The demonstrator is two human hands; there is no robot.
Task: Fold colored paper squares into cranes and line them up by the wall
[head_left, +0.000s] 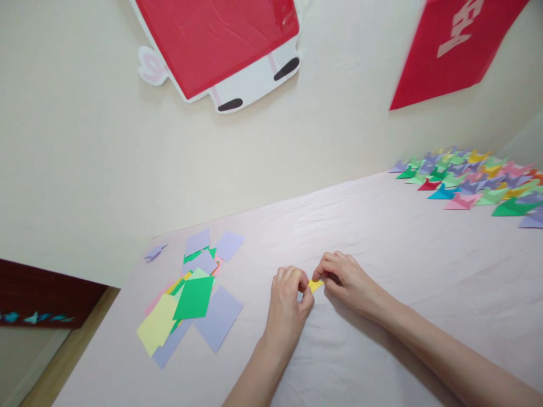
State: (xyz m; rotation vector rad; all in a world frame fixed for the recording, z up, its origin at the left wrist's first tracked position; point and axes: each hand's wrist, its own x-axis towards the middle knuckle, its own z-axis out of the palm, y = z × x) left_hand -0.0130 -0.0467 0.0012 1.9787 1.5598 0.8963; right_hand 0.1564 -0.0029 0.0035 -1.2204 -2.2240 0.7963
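A small folded piece of yellow paper [315, 285] is between my two hands, just above or on the pale cloth. My left hand [291, 291] pinches its left side, with thumb and fingers curled together. On the other side, my right hand [345, 280] grips the right edge between thumb and fingertips. Fingers cover much of the paper, so its full folded shape is hidden.
Loose coloured paper squares [193, 299] lie in an overlapping pile at left. Rows of folded paper figures [466, 181] stand at the far right. The cloth-covered table [360, 215] meets a wall [106, 141] bearing a red-and-white cartoon board [229, 45].
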